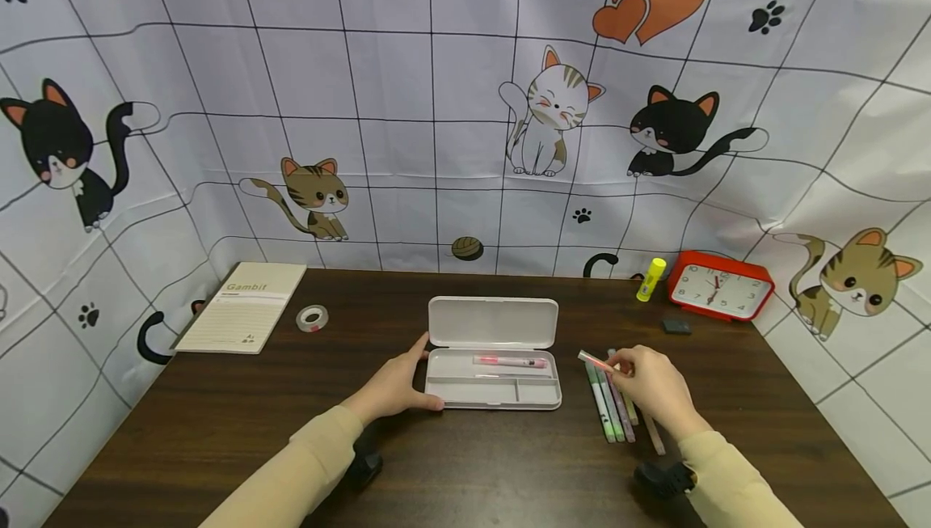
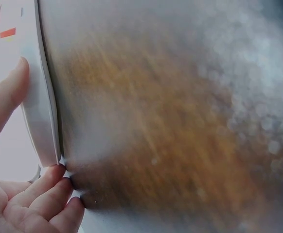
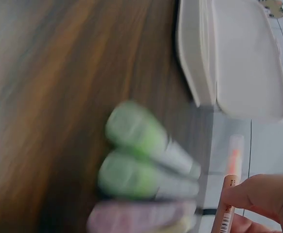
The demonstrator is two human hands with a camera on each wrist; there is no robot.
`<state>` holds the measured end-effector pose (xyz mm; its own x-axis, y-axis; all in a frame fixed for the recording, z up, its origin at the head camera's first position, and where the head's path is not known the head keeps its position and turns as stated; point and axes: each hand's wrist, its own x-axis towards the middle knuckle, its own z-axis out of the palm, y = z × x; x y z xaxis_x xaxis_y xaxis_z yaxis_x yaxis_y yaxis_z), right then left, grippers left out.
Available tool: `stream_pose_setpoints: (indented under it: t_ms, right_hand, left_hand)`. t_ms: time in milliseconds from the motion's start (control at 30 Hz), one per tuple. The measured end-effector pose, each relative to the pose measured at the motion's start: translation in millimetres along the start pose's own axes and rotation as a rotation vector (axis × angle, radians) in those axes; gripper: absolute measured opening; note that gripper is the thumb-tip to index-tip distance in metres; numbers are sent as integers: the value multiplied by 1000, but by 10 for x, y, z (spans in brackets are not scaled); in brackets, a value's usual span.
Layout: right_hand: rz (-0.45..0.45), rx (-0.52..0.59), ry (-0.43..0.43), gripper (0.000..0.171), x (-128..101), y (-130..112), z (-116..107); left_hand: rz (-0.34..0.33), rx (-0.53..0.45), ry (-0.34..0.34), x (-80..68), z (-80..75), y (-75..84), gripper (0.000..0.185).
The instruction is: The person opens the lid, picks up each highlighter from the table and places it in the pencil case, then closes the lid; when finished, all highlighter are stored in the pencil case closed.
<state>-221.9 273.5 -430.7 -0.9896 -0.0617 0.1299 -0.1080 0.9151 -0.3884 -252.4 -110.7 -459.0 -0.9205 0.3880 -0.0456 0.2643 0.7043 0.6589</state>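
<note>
The dark wooden table [image 1: 494, 463] spreads before you, with the white pencil case [image 1: 465, 407] at its middle, lid raised on the far side. Your left hand [image 1: 396, 386] is spread wide at the case's left end, thumb at the near corner and fingers along the side, resting against it rather than clasping it. Your right hand [image 1: 650, 382] has its thumb and fingers closed in a pinch on an orange pen [image 1: 596, 361], over the far part of the row of pens [image 1: 607, 411] to the case's right. A pink pen [image 1: 511, 362] lies in the case's long far compartment. You seem to be at the step of transferring pens, this one not yet in. The next move probably calls for bringing it left, level with the compartment, and lowering it alongside the pink one while your left hand steadies the case.
</note>
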Motion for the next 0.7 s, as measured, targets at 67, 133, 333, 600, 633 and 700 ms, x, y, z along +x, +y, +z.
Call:
stream_pose_setpoints:
  t_ms: [67,133,333,600,633,700]
  right_hand:
    - [-8,3,3,11,44,-76,36]
    - [-22,6,6,10,80,-150,57]
    - [-67,15,2,9,161,-316,124]
    - [-137,26,3,8,247,-497,249]
    - [-148,25,4,8,262,-523,267]
    - [-171,26,3,7,283,-582,298]
  left_hand:
    - [2,2,-1,-6,-3,-1,114]
    - [5,5,-2,-8,-4,-1,114]
    - [9,9,-4,-13,-11,4,114]
    - [4,12,-11,4,-9,-8,114]
    - [3,12,-11,4,-7,-9,114]
    - [0,12,-10,4,-6,-9,114]
